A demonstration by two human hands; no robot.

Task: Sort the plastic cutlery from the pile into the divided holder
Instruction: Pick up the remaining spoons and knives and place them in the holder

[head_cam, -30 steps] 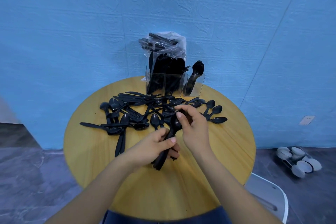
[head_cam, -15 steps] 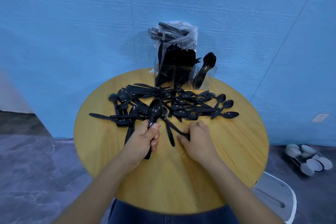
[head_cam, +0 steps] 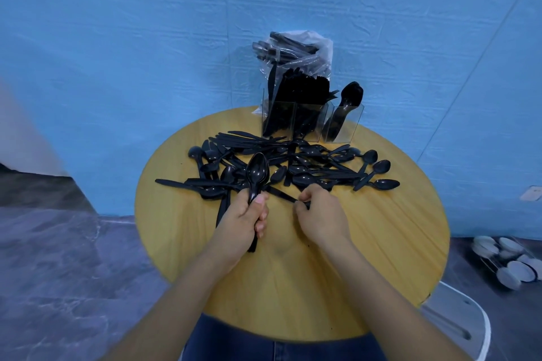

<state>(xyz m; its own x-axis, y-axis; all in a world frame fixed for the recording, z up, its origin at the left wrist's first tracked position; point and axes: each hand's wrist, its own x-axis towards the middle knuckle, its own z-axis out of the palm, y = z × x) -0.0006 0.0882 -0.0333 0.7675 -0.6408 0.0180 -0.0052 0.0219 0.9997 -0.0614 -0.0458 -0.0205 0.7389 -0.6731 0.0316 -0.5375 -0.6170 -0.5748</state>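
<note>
The left hand (head_cam: 245,218) grips stacked shiny black plastic spoons (head_cam: 257,174) by their stiff, light handles; the right hand (head_cam: 318,212) pinches another thin black plastic handle (head_cam: 280,194).

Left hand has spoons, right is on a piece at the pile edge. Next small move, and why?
Probably lift the right hand with the black piece it pinches and add it to the left hand, if it is a spoon. The left hand already grips spoons upright; the holder stands behind the pile.
</note>
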